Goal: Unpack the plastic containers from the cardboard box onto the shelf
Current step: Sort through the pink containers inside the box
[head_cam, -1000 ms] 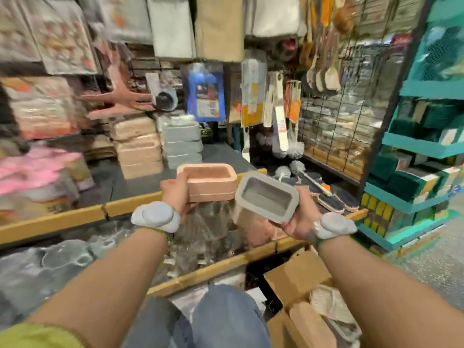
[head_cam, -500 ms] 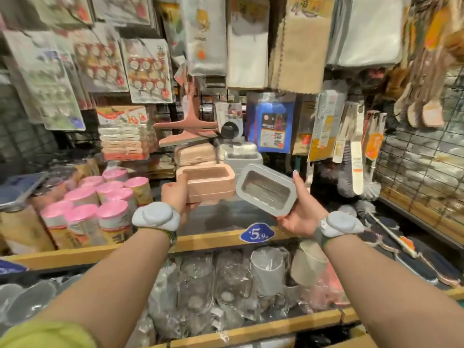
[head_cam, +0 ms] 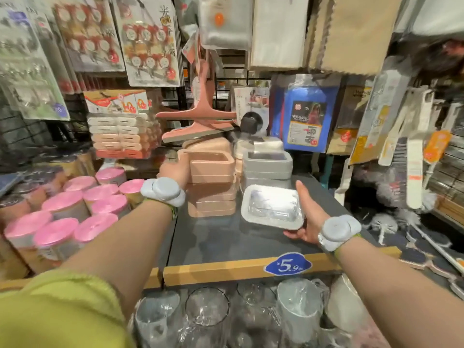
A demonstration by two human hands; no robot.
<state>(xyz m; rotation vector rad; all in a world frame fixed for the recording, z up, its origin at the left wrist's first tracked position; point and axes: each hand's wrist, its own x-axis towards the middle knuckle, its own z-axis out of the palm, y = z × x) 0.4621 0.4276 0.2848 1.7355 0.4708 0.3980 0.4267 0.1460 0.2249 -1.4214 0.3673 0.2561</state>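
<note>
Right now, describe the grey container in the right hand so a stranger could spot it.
Find the dark shelf with the blue price tag on its wooden edge. Above it, right of the pink stack, the right hand holds a grey container. Unlike the stacked grey ones behind, it is tilted and off the shelf.

Dark shelf (head_cam: pixel 226 242), pink container stack (head_cam: pixel 212 197), pink-lidded jars (head_cam: pixel 75 222)

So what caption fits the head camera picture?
Left hand stacks a pink container; right hand holds a grey one.

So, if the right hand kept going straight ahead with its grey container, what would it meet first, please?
Probably the grey stack just beyond the right hand and its grey container; depth is hard to judge from this view.
</note>
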